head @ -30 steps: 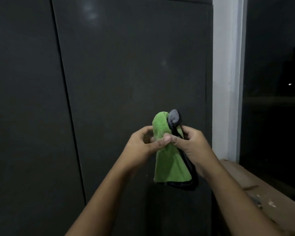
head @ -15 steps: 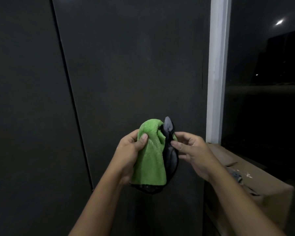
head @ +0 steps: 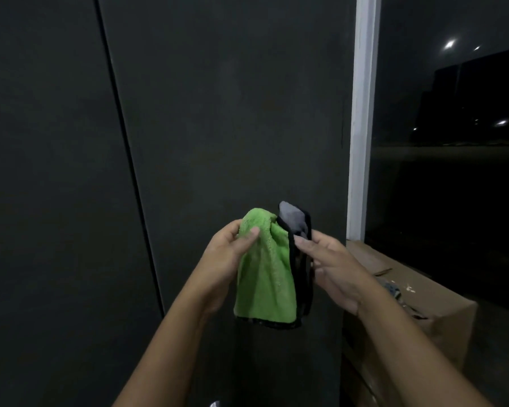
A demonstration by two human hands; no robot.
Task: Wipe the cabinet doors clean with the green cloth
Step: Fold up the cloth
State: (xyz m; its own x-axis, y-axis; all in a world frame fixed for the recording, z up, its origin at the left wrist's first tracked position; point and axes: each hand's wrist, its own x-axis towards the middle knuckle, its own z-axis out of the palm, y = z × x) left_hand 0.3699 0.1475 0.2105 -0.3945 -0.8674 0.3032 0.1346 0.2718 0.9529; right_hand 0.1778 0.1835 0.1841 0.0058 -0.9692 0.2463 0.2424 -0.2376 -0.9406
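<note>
A green cloth [head: 263,277] with a grey back and black edging hangs folded in front of the dark cabinet doors [head: 218,113]. My left hand [head: 229,254] grips its upper left part, thumb across the green pile. My right hand [head: 329,265] pinches the black-edged grey flap at the cloth's right side. The cloth hangs in the air a little in front of the right door; it does not visibly touch it. A thin vertical seam [head: 124,142] divides the right door from the left door [head: 41,171].
A white frame post [head: 362,118] borders the right door. Beyond it is a dark window [head: 453,142] with small reflected lights. A brown cardboard box [head: 423,312] with small debris on top sits low at the right.
My hands drew slightly apart, opening the fold: the left took the green side, the right kept the grey flap. The view swung right, showing more window and box.
</note>
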